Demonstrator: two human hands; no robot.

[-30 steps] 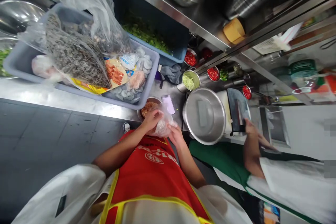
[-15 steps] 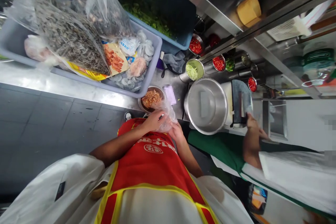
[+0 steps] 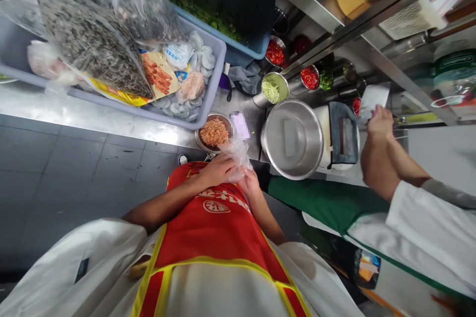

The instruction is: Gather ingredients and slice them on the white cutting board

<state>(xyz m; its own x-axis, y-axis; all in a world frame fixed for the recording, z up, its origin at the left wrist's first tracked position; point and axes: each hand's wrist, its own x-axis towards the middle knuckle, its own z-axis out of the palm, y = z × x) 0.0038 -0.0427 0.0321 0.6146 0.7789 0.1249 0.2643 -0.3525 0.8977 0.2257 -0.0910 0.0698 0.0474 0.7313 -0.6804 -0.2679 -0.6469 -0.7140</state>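
Observation:
A clear plastic bag (image 3: 238,154) is gripped between my two hands, just in front of the red apron. My left hand (image 3: 220,169) has its fingers closed on the bag's left side. On its right side my right hand (image 3: 250,182) pinches the film near the lower edge. Right behind the bag stands a metal bowl (image 3: 200,142) of small orange-brown shrimp-like pieces (image 3: 214,132). Whether the bag contains anything is hard to make out.
A grey-blue tub (image 3: 212,90) with bagged food stands at the left, a blue bin (image 3: 263,48) of greens behind it. Right of my hands are a large steel pot (image 3: 266,153) and a white-and-black device (image 3: 344,133). A co-worker's hand (image 3: 380,121) holds a pale sheet.
My hands stay on the bag, fingers slightly shifted. The co-worker's hand has moved from the white-and-black device to the right and back, now holding a pale sheet.

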